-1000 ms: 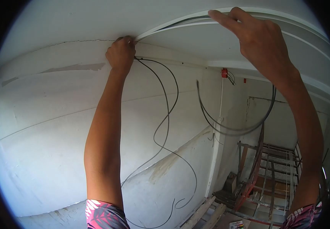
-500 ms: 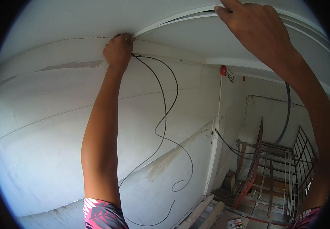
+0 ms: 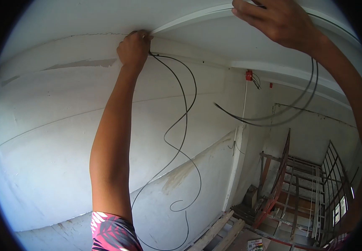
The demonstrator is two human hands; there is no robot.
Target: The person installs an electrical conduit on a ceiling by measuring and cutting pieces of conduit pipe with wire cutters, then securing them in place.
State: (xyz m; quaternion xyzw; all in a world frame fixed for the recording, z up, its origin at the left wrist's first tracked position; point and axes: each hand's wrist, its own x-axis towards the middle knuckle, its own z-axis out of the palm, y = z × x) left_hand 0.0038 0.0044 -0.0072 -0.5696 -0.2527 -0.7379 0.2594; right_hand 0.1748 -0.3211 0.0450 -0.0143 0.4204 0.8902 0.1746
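My left hand (image 3: 134, 49) is up at the corner of wall and ceiling, its fingers closed at the near end of a white strip of cable trunking (image 3: 189, 19). Thin black cables (image 3: 185, 90) come out beside that fist and hang in loops down the wall. High on the right, my right hand (image 3: 275, 21) has its fingers bent around the trunking farther along; its top is cut off by the picture edge. Below my right wrist, a second black cable (image 3: 269, 124) hangs in a blurred loop, its loose end in the air.
A red junction box (image 3: 249, 75) with wire ends sits on the far wall, above a thin white conduit (image 3: 245, 100). Rusty metal frames (image 3: 287, 167) stand lower right. Wooden planks (image 3: 218, 232) and a small printed packet (image 3: 255, 244) lie at the bottom.
The gap along the trunking that showed between my hands is now closed up. My right hand has shifted and turned. The cable below it has swung up and left.
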